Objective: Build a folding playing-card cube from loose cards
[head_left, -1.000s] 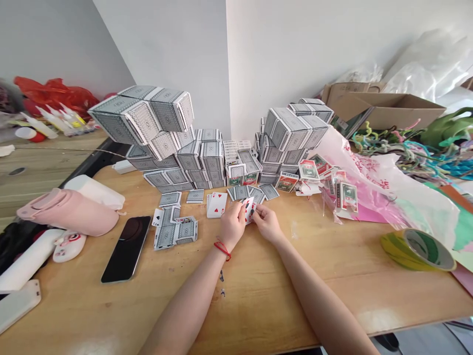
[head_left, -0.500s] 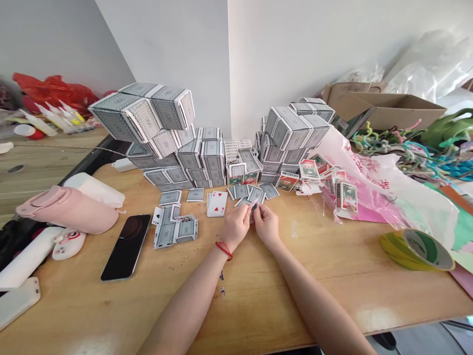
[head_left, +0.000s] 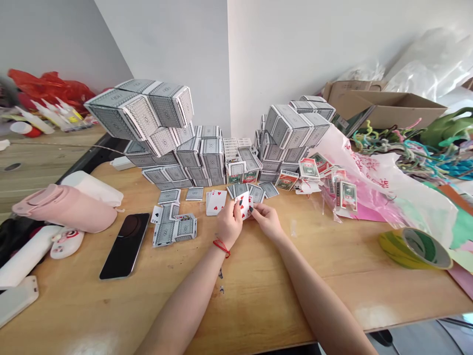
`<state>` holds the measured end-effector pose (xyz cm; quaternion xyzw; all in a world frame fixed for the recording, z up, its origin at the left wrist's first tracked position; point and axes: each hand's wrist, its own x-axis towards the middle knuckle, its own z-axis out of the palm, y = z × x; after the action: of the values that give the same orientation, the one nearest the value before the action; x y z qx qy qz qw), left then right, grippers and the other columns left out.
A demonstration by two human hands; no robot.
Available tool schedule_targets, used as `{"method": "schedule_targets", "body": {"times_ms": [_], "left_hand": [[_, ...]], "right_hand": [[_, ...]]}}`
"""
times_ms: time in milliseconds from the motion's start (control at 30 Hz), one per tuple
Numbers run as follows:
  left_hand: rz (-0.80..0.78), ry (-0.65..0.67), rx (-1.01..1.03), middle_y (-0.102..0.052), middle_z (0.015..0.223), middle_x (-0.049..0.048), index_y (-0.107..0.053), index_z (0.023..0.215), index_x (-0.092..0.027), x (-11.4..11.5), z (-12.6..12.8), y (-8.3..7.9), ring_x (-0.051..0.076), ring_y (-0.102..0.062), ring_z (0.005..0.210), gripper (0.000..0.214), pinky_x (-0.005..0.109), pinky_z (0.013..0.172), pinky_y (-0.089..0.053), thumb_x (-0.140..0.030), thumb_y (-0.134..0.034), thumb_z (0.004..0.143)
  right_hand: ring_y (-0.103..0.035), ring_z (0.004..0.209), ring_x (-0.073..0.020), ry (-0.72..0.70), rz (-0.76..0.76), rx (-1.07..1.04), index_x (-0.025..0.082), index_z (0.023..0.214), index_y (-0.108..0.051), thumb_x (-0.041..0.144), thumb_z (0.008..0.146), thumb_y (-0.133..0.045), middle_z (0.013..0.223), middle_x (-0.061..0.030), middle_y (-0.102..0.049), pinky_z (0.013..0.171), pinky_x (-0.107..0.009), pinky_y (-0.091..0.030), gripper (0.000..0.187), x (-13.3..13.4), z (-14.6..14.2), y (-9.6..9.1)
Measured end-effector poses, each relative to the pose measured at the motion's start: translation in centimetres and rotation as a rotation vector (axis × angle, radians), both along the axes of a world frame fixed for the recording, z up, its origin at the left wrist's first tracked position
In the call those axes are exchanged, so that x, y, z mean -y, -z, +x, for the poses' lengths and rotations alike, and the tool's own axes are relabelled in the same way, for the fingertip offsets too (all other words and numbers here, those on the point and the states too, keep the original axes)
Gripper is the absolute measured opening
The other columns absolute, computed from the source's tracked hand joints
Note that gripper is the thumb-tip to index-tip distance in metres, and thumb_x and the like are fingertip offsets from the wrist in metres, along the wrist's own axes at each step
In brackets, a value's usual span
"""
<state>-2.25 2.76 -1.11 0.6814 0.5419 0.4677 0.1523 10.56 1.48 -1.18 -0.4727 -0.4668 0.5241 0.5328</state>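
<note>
Between my hands stand a few playing cards (head_left: 243,205) held upright, their faces showing red pips. My left hand (head_left: 229,225) grips them from the left, thumb on the face, and my right hand (head_left: 266,220) pinches them from the right. Just left of them, a face-up heart card (head_left: 216,202) lies on the table. Grey-backed cards (head_left: 237,190) lie flat in front of the stacks. Left of that, a low card construction (head_left: 173,230) sits beside a face-up two of spades (head_left: 156,214).
Tall stacks of grey card cubes (head_left: 140,111) rise behind my hands on the wooden table (head_left: 258,291). A phone (head_left: 124,246) and a pink bottle (head_left: 64,208) lie left. Card boxes (head_left: 309,168), a plastic bag (head_left: 384,192) and tape (head_left: 416,249) lie right.
The held cards, nearly edge-on half a second ago, now show their faces again. My hands have shifted slightly left, and the camera view has moved a little.
</note>
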Motion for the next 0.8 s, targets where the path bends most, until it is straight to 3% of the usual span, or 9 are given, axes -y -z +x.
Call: {"method": "schedule_targets", "body": {"times_ms": [167,333,433,500,600,700,800], "left_hand": [[0.047,-0.063,-0.078,-0.047,0.054,0.0007,-0.047,0.066,-0.019,-0.2,0.1,0.1,0.012,-0.044,0.050,0.025,0.025,0.052,-0.028,-0.029,-0.037,0.088],[0.120,-0.054,-0.117,-0.046,0.054,0.0000,-0.045,0.067,-0.018,0.0,0.5,0.5,0.012,-0.044,0.049,0.023,0.025,0.050,-0.026,-0.026,-0.037,0.088],[0.115,0.000,-0.117,-0.045,0.054,-0.0004,-0.043,0.067,-0.019,0.3,0.8,0.7,0.012,-0.044,0.050,0.022,0.024,0.049,-0.027,-0.026,-0.038,0.088],[0.093,0.012,-0.099,-0.045,0.056,-0.0002,-0.042,0.068,-0.019,0.3,0.8,0.7,0.012,-0.045,0.051,0.021,0.024,0.049,-0.027,-0.026,-0.038,0.087],[0.040,0.011,-0.044,-0.047,0.059,0.0004,-0.043,0.070,-0.019,0.1,0.6,0.3,0.013,-0.044,0.053,0.019,0.024,0.050,-0.027,-0.026,-0.037,0.088],[-0.034,0.029,0.027,-0.047,0.059,-0.0006,-0.042,0.070,-0.019,-0.4,0.2,-0.1,0.012,-0.042,0.052,0.021,0.023,0.050,-0.027,-0.027,-0.038,0.088],[-0.079,0.082,0.097,-0.047,0.058,-0.0012,-0.042,0.068,-0.019,-0.7,-0.2,-0.3,0.011,-0.042,0.052,0.023,0.022,0.050,-0.028,-0.030,-0.038,0.088]], "right_hand": [[-0.063,0.077,-0.0220,0.016,0.040,0.157,0.017,0.092,-0.067,0.037,0.076,-0.052,0.084,-0.0063,-0.070,0.072,-0.033,-0.050,0.030,0.1,-0.2,0.5],[-0.063,0.067,-0.0188,0.205,0.111,0.542,0.015,0.090,-0.066,0.030,0.081,-0.044,0.078,-0.0066,-0.069,0.061,-0.026,-0.047,0.028,0.6,-0.9,0.6],[-0.062,0.067,-0.0191,0.348,0.175,0.773,0.014,0.093,-0.065,0.027,0.082,-0.041,0.079,-0.0096,-0.069,0.063,-0.027,-0.045,0.029,1.0,-1.4,0.6],[-0.062,0.070,-0.0200,0.409,0.205,0.822,0.013,0.095,-0.064,0.027,0.082,-0.041,0.080,-0.0113,-0.069,0.066,-0.029,-0.045,0.030,1.1,-1.5,0.7],[-0.061,0.069,-0.0195,0.368,0.143,0.613,0.015,0.091,-0.065,0.032,0.082,-0.044,0.078,-0.0090,-0.068,0.066,-0.030,-0.046,0.028,0.7,-1.2,0.7],[-0.061,0.066,-0.0190,0.221,-0.024,0.117,0.016,0.078,-0.064,0.044,0.079,-0.051,0.072,-0.0061,-0.067,0.063,-0.031,-0.049,0.031,0.1,-0.5,0.6],[-0.063,0.070,-0.0201,0.021,-0.157,-0.333,0.016,0.077,-0.064,0.048,0.073,-0.061,0.072,-0.0063,-0.067,0.066,-0.036,-0.052,0.032,-0.3,0.2,0.4]]}}
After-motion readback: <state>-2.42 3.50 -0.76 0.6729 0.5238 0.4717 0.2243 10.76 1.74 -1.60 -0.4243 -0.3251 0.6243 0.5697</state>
